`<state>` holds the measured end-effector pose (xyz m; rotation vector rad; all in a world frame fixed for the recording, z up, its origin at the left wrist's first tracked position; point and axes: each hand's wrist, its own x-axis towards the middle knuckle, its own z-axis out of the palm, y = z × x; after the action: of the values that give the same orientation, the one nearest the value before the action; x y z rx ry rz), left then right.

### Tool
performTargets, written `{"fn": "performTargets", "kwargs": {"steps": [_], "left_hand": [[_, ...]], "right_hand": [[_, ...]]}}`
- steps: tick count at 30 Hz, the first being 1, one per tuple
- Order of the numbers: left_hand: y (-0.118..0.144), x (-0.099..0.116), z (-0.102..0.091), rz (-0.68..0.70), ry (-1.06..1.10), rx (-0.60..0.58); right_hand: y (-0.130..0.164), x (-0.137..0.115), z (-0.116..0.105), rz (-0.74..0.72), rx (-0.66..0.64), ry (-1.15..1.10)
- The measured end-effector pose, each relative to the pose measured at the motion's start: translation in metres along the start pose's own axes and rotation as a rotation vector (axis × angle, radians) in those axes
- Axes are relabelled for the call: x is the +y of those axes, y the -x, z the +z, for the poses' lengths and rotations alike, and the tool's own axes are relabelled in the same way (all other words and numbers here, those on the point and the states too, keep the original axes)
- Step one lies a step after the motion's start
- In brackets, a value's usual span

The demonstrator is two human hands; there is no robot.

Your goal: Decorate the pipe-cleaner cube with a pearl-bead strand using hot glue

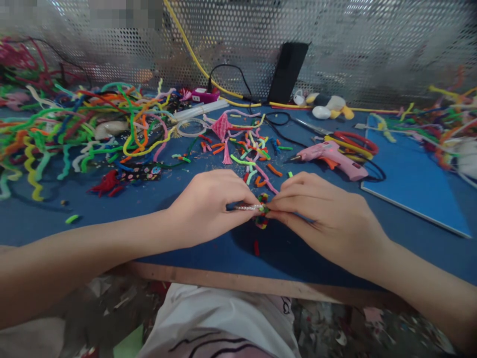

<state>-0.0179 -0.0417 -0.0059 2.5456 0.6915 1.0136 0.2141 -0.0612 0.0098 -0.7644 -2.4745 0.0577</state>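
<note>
Between my two hands, just above the blue table, is a small multicoloured pipe-cleaner piece with a silvery beaded strip running from it to the left. My left hand is closed, thumb and fingers pinching the beaded strip. From the other side my right hand pinches the pipe-cleaner piece at its right edge; its fingertips partly hide it. Several short cut pipe-cleaner bits lie beyond my hands, and a red bit rests nearer the table edge.
A pink glue gun lies right of centre, with red-handled scissors behind it. Pipe cleaners heap up at left. A blue board is at right. A black phone-like slab leans on the perforated metal wall.
</note>
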Motion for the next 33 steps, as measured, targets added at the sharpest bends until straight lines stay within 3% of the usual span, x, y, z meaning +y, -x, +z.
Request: {"fn": "performTargets", "kwargs": {"steps": [16,29,33], "left_hand": [[0.0001,-0.0045,0.002,0.001,0.013,0.008],[-0.0007,-0.0079,0.0032,0.021,0.071,0.016],[-0.0002,-0.0085,0.0032,0.03,0.059,0.008]], "right_hand": [[0.0016,0.0024,0.0041,0.094,0.027,-0.131],[0.0012,0.0076,0.0065,0.083,0.045,-0.229],[0.0038,0.0087,0.0076,0.194,0.048,-0.279]]}}
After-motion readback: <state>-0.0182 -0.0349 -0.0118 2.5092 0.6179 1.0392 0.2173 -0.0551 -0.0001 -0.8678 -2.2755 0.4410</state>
